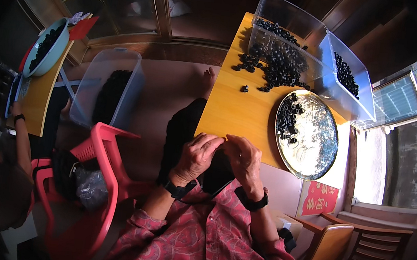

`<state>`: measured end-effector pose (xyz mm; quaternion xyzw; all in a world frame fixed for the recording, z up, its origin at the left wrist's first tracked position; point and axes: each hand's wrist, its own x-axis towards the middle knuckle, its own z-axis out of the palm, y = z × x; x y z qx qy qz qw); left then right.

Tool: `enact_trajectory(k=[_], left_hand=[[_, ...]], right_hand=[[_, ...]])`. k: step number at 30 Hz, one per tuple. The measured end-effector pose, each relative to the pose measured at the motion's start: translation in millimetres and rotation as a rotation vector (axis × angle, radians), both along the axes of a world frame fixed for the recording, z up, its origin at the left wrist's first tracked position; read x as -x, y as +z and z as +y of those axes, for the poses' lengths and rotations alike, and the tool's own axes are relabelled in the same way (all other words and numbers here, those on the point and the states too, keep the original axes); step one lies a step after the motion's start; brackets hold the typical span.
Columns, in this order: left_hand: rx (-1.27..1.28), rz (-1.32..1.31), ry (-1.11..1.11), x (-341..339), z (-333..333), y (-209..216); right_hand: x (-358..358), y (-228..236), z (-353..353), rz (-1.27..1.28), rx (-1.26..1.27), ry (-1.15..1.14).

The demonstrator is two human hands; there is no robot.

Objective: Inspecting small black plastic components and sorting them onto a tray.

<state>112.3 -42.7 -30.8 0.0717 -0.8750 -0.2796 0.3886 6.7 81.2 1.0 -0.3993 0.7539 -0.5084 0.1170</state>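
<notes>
My left hand (194, 158) and my right hand (246, 165) meet at the near edge of the yellow wooden table (238, 114). The fingers of both are pinched together, fingertips nearly touching. Something small and dark seems to sit between them, too hidden to name. Right of my hands lies a round shiny metal tray (315, 141), small black ring-like parts (289, 117) gathered along its left side. Farther back, many more of these black parts (282, 69) are heaped on the tabletop, spilling from a clear plastic bin (292, 12) that appears tipped toward me.
A second clear bin (351, 102) holds black parts at the back right. Left stand a red plastic chair (107, 155) and a floor tub (133, 81) with dark contents. At far left, another person's arm (23, 143) reaches a table with a pale blue bowl (63, 38). Wooden chairs (328, 251) stand lower right.
</notes>
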Motion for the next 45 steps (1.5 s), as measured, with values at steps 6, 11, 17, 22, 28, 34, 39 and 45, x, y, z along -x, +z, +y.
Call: enact_trajectory(k=[6,11,17,22,28,34,39,45], left_hand=[[-0.048,0.001,0.022,-2,3,2],[-0.037,0.011,0.031,-2,3,2],[-0.066,0.003,0.039,-3,6,3],[-0.09,0.019,0.04,-4,7,3],[-0.188,0.017,0.033,-5,9,-4],[-0.207,0.015,0.05,-5,12,-5],[-0.175,-0.05,0.047,-8,13,3],[-0.058,-0.151,0.036,-10,11,12]], right_hand=[[0,8,-1,-0.001,-0.051,0.012],[1,6,-2,0.04,-0.01,0.044],[-1,6,0,0.092,-0.087,0.008],[-4,2,0,0.056,-0.078,-0.023],[-4,-5,4,-0.059,-0.031,-0.017],[0,-6,7,-0.06,-0.047,0.011],[0,19,-8,0.053,-0.143,-0.136],[-9,14,-27,0.232,-0.049,-0.071]])
